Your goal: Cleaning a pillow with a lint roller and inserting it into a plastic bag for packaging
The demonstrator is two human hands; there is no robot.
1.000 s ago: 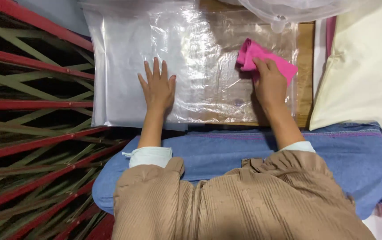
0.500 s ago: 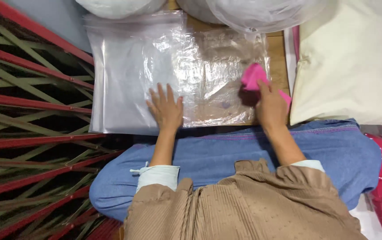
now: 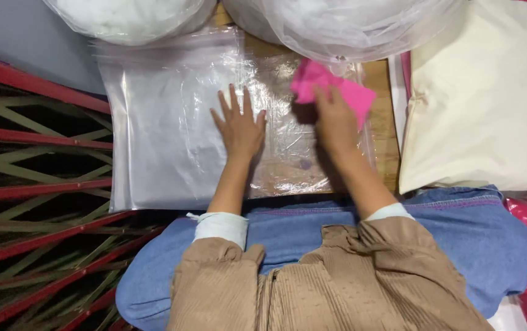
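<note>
On the wooden table [image 3: 379, 92] lies a clear plastic bag [image 3: 171, 135], spread flat. The left hand [image 3: 240, 127] rests on it with open fingers, palm down, grasping nothing. The right hand [image 3: 335, 119] presses a pink cloth [image 3: 331, 89] on the far right part of the bag. A cream pillow [image 3: 484, 104] lies just beside.

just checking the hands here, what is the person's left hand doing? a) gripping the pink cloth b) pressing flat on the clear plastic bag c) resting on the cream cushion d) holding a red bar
b: the left hand lies open with fingers spread on the clear plastic bag, while the right hand has the pink cloth.
</note>
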